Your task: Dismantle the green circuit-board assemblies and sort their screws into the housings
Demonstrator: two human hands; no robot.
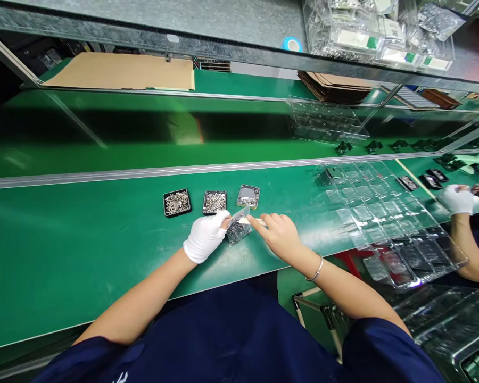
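Observation:
My left hand (207, 234), in a white glove, is closed on the edge of a small clear plastic bag (239, 230) with small dark parts inside. My bare right hand (280, 234), a metal bangle on its wrist, pinches a thin white strip (244, 221) against the upper part of the bag. Whether the strip is loose or belongs to the bag, I cannot tell. Just beyond the hands stand three small black trays: a left tray (164, 206) and a middle tray (204, 205) full of small metal parts, and a right tray (247, 192) with fewer parts.
Clear compartment trays (383, 207) lie to the right, overhanging the green bench (104, 234). A co-worker's gloved hand (457, 201) is at the far right. A metal shelf (183, 26) crosses above, carrying blue tape (291, 44) and bagged parts (355, 40). Cardboard (120, 72) lies behind.

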